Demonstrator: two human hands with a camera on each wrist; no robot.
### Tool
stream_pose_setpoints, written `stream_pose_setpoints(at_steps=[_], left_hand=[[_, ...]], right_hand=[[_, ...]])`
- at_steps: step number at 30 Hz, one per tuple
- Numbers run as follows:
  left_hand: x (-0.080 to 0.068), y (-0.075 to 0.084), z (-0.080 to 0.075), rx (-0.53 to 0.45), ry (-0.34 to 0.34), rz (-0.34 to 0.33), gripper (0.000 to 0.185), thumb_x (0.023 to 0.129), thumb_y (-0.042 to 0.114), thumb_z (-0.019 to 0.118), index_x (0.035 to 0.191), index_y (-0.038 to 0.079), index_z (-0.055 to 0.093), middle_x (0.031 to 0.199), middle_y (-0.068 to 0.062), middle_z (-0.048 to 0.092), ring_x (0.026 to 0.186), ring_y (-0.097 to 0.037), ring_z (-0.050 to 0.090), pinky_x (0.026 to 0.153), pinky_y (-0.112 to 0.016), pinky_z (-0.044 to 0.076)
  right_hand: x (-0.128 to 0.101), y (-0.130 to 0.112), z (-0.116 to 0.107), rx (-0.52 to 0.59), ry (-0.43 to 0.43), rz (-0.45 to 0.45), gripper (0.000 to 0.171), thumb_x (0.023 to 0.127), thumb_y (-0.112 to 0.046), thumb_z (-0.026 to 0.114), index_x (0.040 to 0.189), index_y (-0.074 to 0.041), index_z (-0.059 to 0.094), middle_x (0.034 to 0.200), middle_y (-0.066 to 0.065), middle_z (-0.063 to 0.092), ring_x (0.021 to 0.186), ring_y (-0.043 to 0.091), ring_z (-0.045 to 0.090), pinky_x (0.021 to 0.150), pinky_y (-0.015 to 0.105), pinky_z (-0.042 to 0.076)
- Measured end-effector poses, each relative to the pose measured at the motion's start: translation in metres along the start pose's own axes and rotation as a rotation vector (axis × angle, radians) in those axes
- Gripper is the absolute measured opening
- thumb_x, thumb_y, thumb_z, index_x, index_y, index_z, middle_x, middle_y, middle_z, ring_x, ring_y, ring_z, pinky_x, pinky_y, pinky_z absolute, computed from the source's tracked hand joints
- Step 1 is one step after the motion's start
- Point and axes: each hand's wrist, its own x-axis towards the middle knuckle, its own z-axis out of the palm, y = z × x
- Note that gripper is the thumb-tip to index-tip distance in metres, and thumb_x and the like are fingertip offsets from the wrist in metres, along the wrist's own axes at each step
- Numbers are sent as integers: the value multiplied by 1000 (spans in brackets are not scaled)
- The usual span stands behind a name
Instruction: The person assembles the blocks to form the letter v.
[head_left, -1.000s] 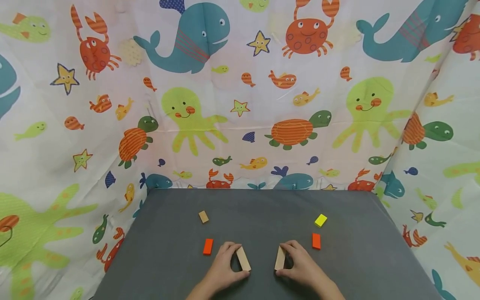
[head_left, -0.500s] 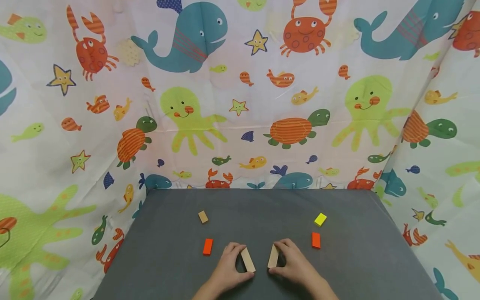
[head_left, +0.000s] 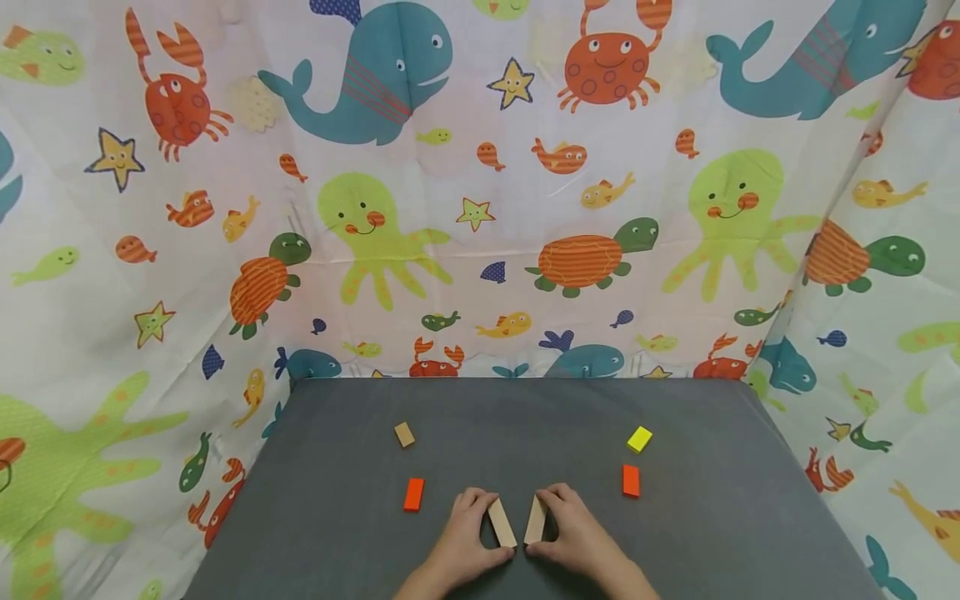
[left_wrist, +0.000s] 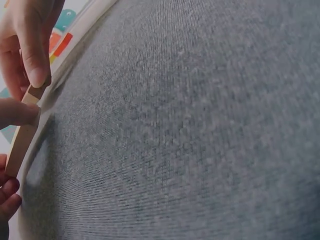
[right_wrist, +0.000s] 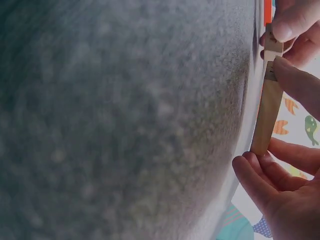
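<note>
My left hand (head_left: pixel 463 540) pinches a plain wooden block (head_left: pixel 502 525) by its two ends, thumb at the near end and fingers at the far one. Opposite it, my right hand (head_left: pixel 576 535) holds a second plain wooden block (head_left: pixel 536 522) the same way. In the head view the blocks lean toward each other at the far ends, with a narrow strip of grey between them. The left wrist view shows the left block (left_wrist: pixel 22 142) low over the cloth, the right hand (left_wrist: pixel 31 45) beyond. From the right wrist, the right block (right_wrist: pixel 267 115) overlaps the left one.
On the grey table (head_left: pixel 517 417), a red block (head_left: pixel 413 494) and a small tan block (head_left: pixel 404 434) lie to the left. Another red block (head_left: pixel 631 481) and a yellow block (head_left: pixel 640 439) lie to the right. A sea-animal curtain (head_left: pixel 465 275) hangs behind and at both sides.
Both hands have moved inward, each carrying its wooden block, and the gap between the blocks has narrowed. The red, tan and yellow blocks have stayed in place on the table.
</note>
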Motion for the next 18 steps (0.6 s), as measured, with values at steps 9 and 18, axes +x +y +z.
stream_pose_setpoints(at_steps=[9,18], left_hand=[[5,5,2,53,-15,13,79,73,47,86,136,7,59,123,0,52,112,-22,48,94,-45,50],[6,2,9,91,-17,17,78,73,46,87,136,9,59,122,0,51,111,-20,46,96,-46,49]], right_hand=[[3,-1,5,-35,-9,30,84,69,-41,92,133,2,60,122,11,57,110,29,56,92,53,52],[3,-5,6,-59,-22,50,81,69,-38,93,131,3,60,122,12,57,112,32,55,93,54,50]])
